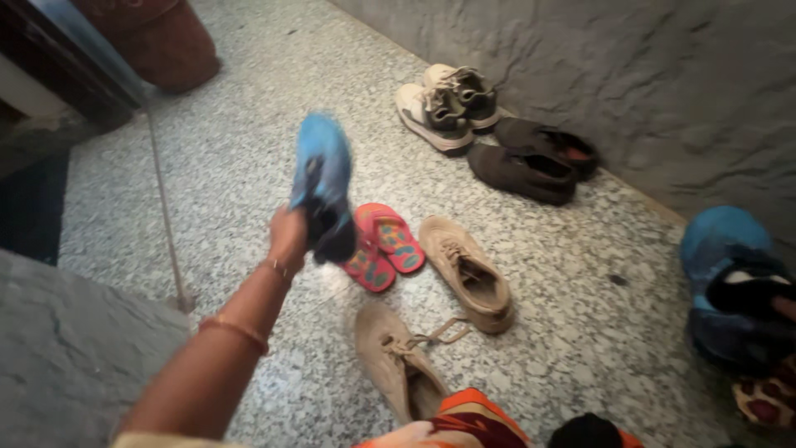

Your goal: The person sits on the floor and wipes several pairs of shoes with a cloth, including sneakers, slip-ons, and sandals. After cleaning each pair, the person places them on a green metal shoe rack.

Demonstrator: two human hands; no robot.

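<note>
My left hand (288, 235) reaches out over the speckled floor (232, 166) and grips a blue shoe with a dark sole (322, 178) by its heel end, held up in the air and blurred. Just beyond it on the floor lies a pair of pink flip-flops (385, 245). At the right edge a second blue shoe (725, 249) hangs close to me. Only a sliver of my right hand (786, 309) shows at its dark opening, apparently holding it.
Two tan lace-up shoes (468, 274) (398, 365) lie apart near my feet. White and grey sneakers (448, 104) and dark brown shoes (531, 162) sit along the rough stone wall (663, 75). A grey stone ledge (66, 357) is at lower left.
</note>
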